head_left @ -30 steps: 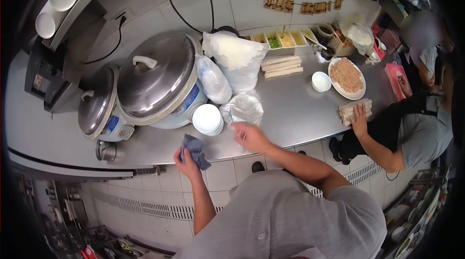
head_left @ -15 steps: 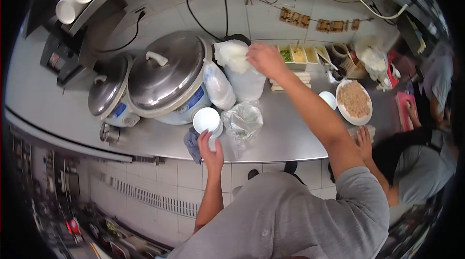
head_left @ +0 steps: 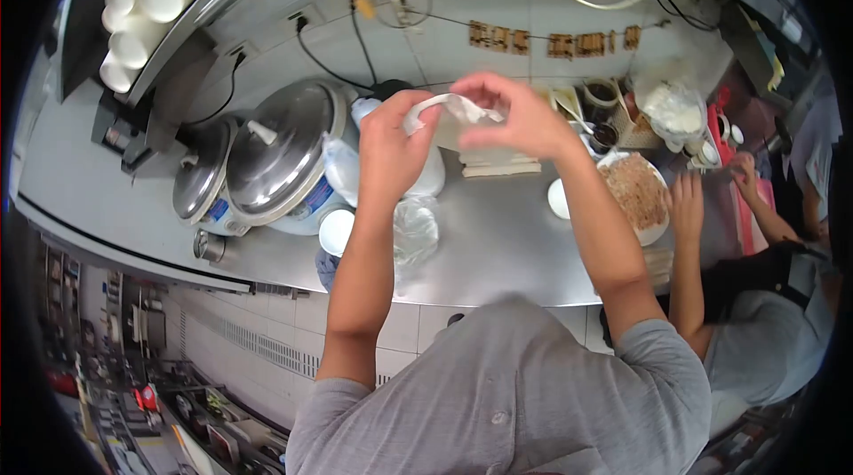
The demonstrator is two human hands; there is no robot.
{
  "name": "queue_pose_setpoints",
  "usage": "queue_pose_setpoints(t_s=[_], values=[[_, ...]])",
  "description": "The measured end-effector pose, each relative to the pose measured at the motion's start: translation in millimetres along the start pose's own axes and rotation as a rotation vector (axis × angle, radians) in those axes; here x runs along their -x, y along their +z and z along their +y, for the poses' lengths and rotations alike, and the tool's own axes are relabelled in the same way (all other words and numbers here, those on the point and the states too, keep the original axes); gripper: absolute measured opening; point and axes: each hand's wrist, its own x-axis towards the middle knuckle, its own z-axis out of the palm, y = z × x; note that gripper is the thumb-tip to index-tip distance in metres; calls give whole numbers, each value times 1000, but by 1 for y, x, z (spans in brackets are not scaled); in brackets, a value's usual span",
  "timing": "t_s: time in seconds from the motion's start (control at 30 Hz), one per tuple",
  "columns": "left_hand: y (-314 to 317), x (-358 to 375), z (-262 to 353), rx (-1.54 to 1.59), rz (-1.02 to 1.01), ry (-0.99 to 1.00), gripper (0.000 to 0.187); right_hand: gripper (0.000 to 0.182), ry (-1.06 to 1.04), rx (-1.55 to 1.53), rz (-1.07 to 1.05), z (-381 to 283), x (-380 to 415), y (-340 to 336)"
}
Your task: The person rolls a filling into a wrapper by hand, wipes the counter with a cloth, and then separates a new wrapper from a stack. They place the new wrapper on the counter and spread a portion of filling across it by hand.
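Both my hands are raised over the counter, with a thin white crinkled sheet (head_left: 458, 107), plastic or paper, between them. The fingers of my left hand (head_left: 395, 146) are closed on its left end. My right hand (head_left: 522, 116) is slightly smeared, its thumb and curved fingers apart around the sheet's right end; no firm hold shows. Below and behind my left forearm are a bulging white bag (head_left: 430, 175), a clear crumpled plastic bag (head_left: 415, 231) and a white cup (head_left: 336, 231) by a dark cloth (head_left: 327, 271).
Two lidded steel pots (head_left: 283, 151) stand at left. Right of my hands are pale stacked strips (head_left: 500, 164), a white bowl (head_left: 559, 199) and a plate of minced food (head_left: 633, 195). A co-worker's hand (head_left: 686, 204) is beside the plate. Cups (head_left: 133, 39) and cords hang or rest above.
My left hand has risen from the cup and closed on the white sheet. My right hand has moved away from the bags, and the sheet is now between both hands. The view has shifted right.
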Motion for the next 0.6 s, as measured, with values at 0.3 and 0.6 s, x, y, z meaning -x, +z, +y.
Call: queue_pose_setpoints(t_s=[0.3,0.6], values=[[10,47,-29,303,-361,-432,24,35,327,-580,82,97,111,-12],[97,71,-70,372,-841,-198,58,27,100,-39,-327,79,96,-16]])
